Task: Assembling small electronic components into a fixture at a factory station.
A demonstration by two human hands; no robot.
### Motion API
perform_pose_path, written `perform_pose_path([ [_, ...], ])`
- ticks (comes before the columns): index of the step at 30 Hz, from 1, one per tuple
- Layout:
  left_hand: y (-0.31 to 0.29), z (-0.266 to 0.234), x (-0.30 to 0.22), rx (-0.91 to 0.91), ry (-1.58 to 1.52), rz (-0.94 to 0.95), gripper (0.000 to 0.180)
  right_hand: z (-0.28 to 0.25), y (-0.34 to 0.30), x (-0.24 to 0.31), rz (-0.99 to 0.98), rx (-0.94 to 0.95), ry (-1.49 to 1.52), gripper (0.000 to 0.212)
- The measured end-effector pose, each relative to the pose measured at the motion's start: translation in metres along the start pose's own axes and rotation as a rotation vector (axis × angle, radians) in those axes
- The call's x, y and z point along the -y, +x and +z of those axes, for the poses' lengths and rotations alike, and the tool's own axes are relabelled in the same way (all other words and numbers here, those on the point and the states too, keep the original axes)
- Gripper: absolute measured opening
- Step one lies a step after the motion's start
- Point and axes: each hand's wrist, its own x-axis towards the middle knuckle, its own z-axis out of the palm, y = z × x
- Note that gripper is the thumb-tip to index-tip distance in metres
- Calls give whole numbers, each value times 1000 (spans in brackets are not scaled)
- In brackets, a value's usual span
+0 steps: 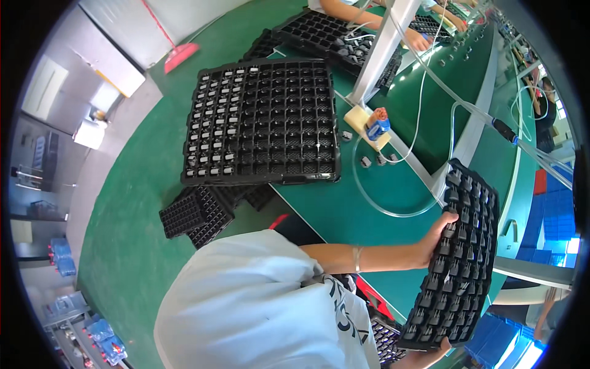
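My left hand (pixel 435 238) grips one long edge of a black plastic tray (pixel 456 264), thumb over the rim. My right hand (pixel 432 355) holds the same tray at its lower end; most of its fingers are hidden beneath. The tray is tilted, and its rows of pockets carry many small dark parts. A larger black tray (pixel 289 123) lies to the left, overhanging the bench edge, with small grey parts (pixel 212 117) in its left columns and bare pockets elsewhere. Under my right arm, part of another filled tray (pixel 386 339) shows.
Several loose grey parts (pixel 366 162) lie on the green bench (pixel 319 206) beside a blue-wrapped item (pixel 378 126) on a pale block. A clear hose (pixel 393 214) loops there. Metal posts (pixel 384 52) rise from the bench. Stacked trays (pixel 196 215) sit below. A co-worker's hand (pixel 418 40) works beyond.
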Motion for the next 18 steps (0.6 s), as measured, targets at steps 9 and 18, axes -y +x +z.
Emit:
perform_pose_path([
  [9, -139, 56, -74, -361, 184, 620, 59, 81, -6, 20, 797, 327, 472, 76],
  [18, -219, 42, -241, -483, 570, 862, 46, 247, -66, -15, 626, 783, 348, 29],
])
